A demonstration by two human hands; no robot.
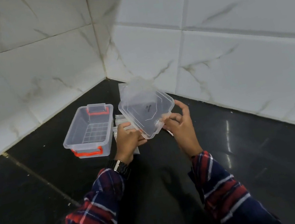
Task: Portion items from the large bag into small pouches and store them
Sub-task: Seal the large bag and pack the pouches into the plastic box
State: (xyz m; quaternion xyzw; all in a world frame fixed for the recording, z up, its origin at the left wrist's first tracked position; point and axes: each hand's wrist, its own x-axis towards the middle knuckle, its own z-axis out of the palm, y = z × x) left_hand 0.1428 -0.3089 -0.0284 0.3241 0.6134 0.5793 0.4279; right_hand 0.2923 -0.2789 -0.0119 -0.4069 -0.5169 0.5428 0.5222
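A clear plastic lid [147, 112] is held tilted above the black floor, between both hands. My left hand [129, 141] grips its near left edge, and my right hand [179, 124] pinches its near right corner with thumb and fingers. A clear open box [89, 131] with orange latches stands on the floor to the left, nothing visible in it. A large clear bag [136, 87] stands behind the lid, partly hidden. Small clear pouches [122, 123] lie on the floor between box and lid, mostly covered by my left hand.
White marble-tiled walls [228, 39] meet in a corner just behind the bag. The glossy black floor [173, 176] extends toward me, with a grout line [36, 173] running diagonally at the left.
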